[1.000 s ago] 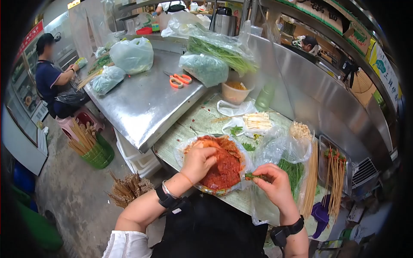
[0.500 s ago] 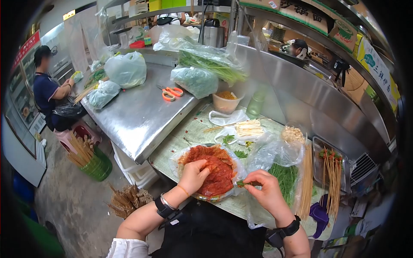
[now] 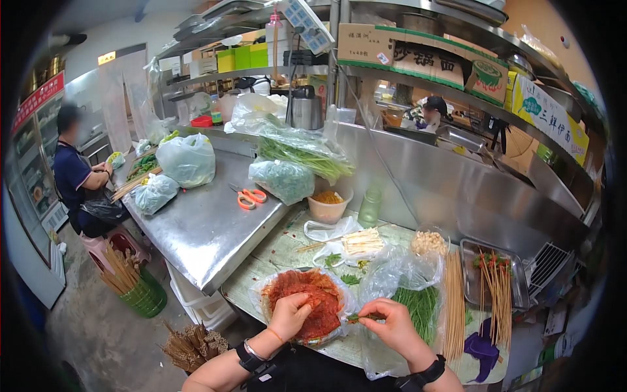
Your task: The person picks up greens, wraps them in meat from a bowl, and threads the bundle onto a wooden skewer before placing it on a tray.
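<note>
My left hand (image 3: pixel 289 316) is over the left side of a plastic-lined bowl of red minced mixture (image 3: pixel 326 302). Its fingers are closed at the mixture, and whatever they pinch is hidden. To the right of the bowl, my right hand (image 3: pixel 390 321) pinches a small sprig of green herbs (image 3: pixel 356 319) between thumb and fingers, its tip near the bowl's edge. Beside that hand, an open clear bag holds long thin greens (image 3: pixel 418 307). Bare bamboo skewers (image 3: pixel 453 300) lie in a bundle further right.
Loaded skewers (image 3: pixel 498 297) rest on a metal tray (image 3: pixel 467 261) at the right. Behind the bowl are pale sticks (image 3: pixel 363 242), a tub (image 3: pixel 328 208) and a green glass (image 3: pixel 369 208). Orange scissors (image 3: pixel 250 198) lie on the steel table (image 3: pixel 215 228). A seated person (image 3: pixel 78 170) works at far left.
The view has tilted up, showing more shelving. My right hand still pinches the herb sprig, and my left hand stays at the red mixture with only slight finger movement.
</note>
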Demonstrator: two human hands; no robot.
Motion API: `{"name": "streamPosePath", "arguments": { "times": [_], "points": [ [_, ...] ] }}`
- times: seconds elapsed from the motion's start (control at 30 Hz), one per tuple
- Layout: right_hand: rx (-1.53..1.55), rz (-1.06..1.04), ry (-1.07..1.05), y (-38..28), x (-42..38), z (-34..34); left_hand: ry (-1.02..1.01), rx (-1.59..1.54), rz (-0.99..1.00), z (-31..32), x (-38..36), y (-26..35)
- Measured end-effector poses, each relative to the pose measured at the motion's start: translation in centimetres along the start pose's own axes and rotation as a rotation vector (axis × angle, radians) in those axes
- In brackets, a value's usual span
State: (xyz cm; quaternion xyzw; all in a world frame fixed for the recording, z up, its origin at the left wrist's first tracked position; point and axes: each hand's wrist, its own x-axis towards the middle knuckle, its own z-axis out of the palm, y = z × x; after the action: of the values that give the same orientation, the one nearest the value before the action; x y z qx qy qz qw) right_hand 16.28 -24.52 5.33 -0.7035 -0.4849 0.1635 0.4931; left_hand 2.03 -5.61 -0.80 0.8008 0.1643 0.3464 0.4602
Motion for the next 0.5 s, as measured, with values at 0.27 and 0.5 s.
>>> {"name": "streamPosePath", "arguments": {
  "times": [0.27, 0.5],
  "points": [
    [0.095, -0.025, 0.028, -1.1, 1.0, -0.9, -0.034, 0.006, -0.169, -0.9, 0.9, 0.6],
    [0.345, 0.054, -0.074, -1.5, 1.6, 2.3, -0.262, -0.909, -0.576, -0.2, -0.5, 0.4]
  ]
}}
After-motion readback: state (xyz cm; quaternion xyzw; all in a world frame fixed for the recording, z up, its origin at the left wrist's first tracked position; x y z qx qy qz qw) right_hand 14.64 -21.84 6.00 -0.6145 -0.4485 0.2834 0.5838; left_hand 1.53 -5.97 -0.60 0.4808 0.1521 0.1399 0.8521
